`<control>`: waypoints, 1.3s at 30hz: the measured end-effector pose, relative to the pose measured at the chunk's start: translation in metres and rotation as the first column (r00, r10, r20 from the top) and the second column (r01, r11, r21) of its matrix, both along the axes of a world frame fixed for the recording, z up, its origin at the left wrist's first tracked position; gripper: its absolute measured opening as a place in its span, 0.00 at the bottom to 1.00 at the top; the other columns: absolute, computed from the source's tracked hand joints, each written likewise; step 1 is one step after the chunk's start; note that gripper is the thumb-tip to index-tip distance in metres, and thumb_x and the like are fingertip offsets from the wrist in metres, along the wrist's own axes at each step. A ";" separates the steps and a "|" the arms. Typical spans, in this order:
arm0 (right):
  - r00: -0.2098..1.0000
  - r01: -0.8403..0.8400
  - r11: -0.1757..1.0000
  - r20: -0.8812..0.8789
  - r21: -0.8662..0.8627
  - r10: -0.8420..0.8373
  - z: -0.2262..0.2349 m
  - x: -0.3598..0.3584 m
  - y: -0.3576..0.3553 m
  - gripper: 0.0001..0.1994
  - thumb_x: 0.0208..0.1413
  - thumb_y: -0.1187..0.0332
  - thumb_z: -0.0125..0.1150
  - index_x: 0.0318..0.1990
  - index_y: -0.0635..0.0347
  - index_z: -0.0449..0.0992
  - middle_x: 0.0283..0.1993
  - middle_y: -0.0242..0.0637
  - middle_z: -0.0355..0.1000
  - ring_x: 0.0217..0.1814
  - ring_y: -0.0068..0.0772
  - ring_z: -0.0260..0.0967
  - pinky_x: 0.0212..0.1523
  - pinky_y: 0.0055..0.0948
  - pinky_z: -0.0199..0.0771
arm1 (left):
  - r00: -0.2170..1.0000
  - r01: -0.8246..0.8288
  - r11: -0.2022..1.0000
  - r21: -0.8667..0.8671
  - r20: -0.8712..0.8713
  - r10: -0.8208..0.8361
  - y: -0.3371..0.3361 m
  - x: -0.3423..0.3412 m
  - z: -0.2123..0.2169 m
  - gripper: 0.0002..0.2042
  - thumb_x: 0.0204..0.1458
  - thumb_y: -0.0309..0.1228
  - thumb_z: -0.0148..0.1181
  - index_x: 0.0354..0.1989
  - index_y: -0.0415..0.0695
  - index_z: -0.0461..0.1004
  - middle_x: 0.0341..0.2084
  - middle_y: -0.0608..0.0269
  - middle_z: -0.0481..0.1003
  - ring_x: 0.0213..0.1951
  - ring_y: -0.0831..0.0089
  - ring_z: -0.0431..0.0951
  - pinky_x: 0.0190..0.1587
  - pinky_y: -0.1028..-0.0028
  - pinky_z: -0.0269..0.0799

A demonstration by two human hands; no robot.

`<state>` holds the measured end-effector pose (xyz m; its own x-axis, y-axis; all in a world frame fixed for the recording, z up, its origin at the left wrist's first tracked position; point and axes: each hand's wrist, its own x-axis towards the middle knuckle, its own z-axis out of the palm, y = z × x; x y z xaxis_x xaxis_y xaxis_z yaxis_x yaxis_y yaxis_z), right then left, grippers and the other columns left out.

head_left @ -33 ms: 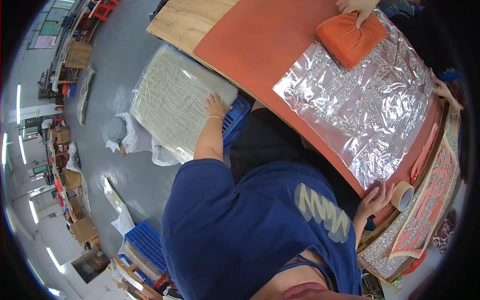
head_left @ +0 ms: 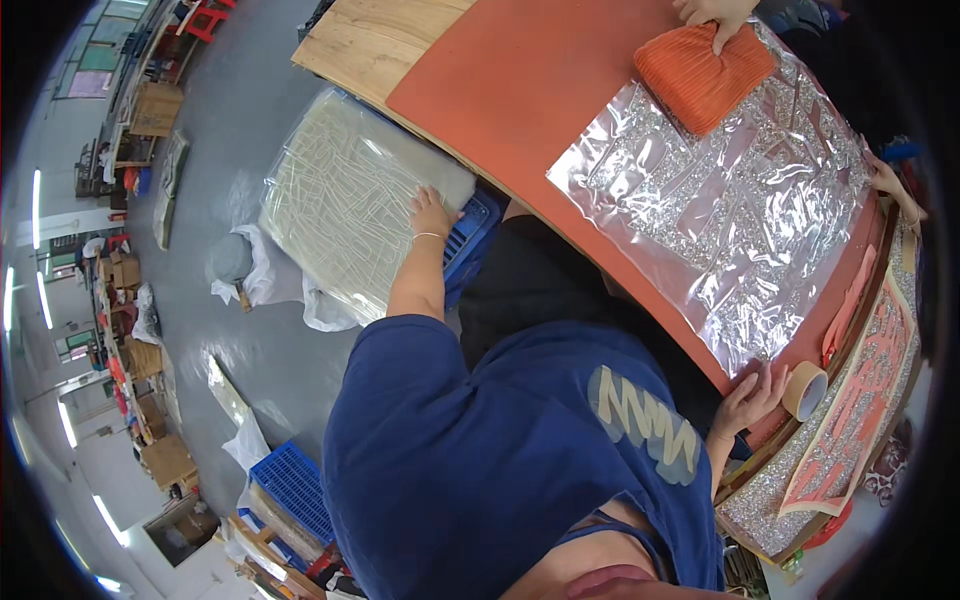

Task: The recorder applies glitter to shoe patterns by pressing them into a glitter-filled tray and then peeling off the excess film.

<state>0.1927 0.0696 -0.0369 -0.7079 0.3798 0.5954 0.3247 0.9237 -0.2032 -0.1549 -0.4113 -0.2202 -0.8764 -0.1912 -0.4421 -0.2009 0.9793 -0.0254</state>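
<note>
While the glittery sheet (head_left: 720,220) lies already spread, right fingers (head_left: 766,384) rest half-open at its corner. Left fingers (head_left: 424,200) splay, grasping nothing, on stacked film (head_left: 340,190).

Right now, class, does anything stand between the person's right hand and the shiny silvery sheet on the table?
Nothing visible does: the right hand is at the near corner of the silvery sheet. The tape roll sits beside that hand, not between them.

Wooden table (head_left: 375,38): orange-red mat (head_left: 480,100)
Mat: silver-glittered film (head_left: 725,220)
Blue crate (head_left: 478,225): pale line-patterned sheeting (head_left: 345,195)
Floor (head_left: 245,120): white plastic bag (head_left: 264,275)
</note>
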 end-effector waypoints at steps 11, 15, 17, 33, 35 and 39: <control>0.996 -0.025 0.999 0.089 0.023 0.022 -0.002 0.004 0.002 0.11 0.60 0.73 0.50 0.46 0.66 0.74 0.57 0.49 0.68 0.63 0.52 0.61 0.62 0.44 0.58 | 0.928 0.322 0.924 -0.208 -0.126 -0.351 -0.037 0.035 -0.065 0.29 0.53 0.37 0.54 0.61 0.37 0.57 0.60 0.41 0.60 0.55 0.39 0.67 0.51 0.54 0.72; 0.998 -0.001 1.000 0.060 0.011 0.000 -0.003 0.005 0.001 0.10 0.59 0.73 0.51 0.45 0.67 0.75 0.56 0.49 0.68 0.62 0.52 0.61 0.61 0.44 0.59 | 0.931 0.327 0.945 -0.023 -0.166 -0.326 -0.025 0.044 -0.038 0.21 0.53 0.33 0.52 0.53 0.35 0.64 0.51 0.40 0.69 0.50 0.46 0.73 0.45 0.56 0.75; 0.997 -0.031 0.999 0.065 0.027 0.029 -0.002 0.002 0.002 0.09 0.59 0.74 0.51 0.44 0.67 0.75 0.54 0.48 0.70 0.62 0.51 0.62 0.61 0.44 0.59 | 0.985 0.167 0.983 0.080 -0.064 -0.162 -0.018 0.049 0.002 0.13 0.52 0.31 0.53 0.42 0.34 0.70 0.39 0.40 0.75 0.44 0.52 0.77 0.42 0.56 0.74; 0.998 0.051 0.999 0.025 -0.008 -0.051 0.009 0.001 -0.005 0.08 0.53 0.76 0.54 0.41 0.63 0.75 0.53 0.48 0.69 0.61 0.54 0.61 0.60 0.47 0.59 | 0.205 0.608 0.566 0.556 -0.799 0.565 0.071 0.014 0.337 0.07 0.62 0.26 0.46 0.31 0.39 0.60 0.47 0.36 0.73 0.51 0.65 0.74 0.52 0.72 0.68; 0.998 0.061 0.998 0.009 -0.016 -0.060 0.006 0.004 -0.005 0.09 0.52 0.77 0.55 0.41 0.63 0.75 0.53 0.48 0.69 0.61 0.54 0.61 0.60 0.49 0.58 | 0.337 0.787 0.350 0.508 -0.830 0.445 0.146 0.035 0.354 0.06 0.61 0.24 0.45 0.31 0.39 0.61 0.48 0.40 0.73 0.51 0.67 0.73 0.53 0.71 0.66; 0.997 0.078 0.997 -0.012 -0.015 -0.078 0.011 0.005 -0.006 0.10 0.51 0.77 0.55 0.42 0.62 0.74 0.54 0.47 0.68 0.62 0.54 0.60 0.62 0.51 0.56 | 0.346 0.935 0.094 0.341 -0.938 -0.032 0.275 0.070 0.324 0.04 0.53 0.22 0.54 0.37 0.36 0.70 0.48 0.44 0.73 0.52 0.48 0.73 0.54 0.61 0.68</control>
<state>0.1975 0.0632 -0.0262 -0.6681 0.4421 0.5985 0.3928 0.8927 -0.2210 -0.0853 -0.1362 0.1042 -0.5158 0.4500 0.7290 0.8444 0.1236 0.5212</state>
